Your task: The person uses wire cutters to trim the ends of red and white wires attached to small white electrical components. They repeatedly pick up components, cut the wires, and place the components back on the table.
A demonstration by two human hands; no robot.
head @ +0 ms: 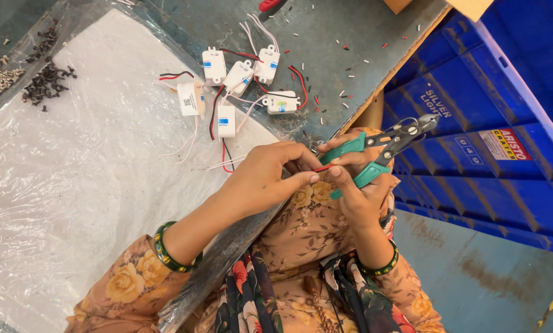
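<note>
So the red wire [323,168] is right at the centre of this, pinched between the fingertips of both hands just off the front edge of the table [325,28], above the person's lap. The left hand [267,179] has its thumb and forefinger closed tight on one end of it. The right hand [353,185] is doing double duty: fingertips nipping the other end of the wire while the rest of the fingers are curled around the green handles of a pair of wire cutters [381,147], whose jaws point up and away to the right, well clear of the wire. I can't tell whether the cutter jaws are shut or a bit apart.

Further up the table there's a loose bunch of small white boxes [242,83] with red, black and white leads trailing off them, about seven by my count. Little snipped bits of wire sleeve [344,95] are scattered all round them, so my guess is a fair number of leads have been trimmed already, with this one in hand now. No telling which boxes are finished.

Off to the left a clear plastic sheet [73,185] covers most of the surface, with a pile of dark screws [45,83] by its top corner. A blue crate [492,123] sits on the right.
</note>
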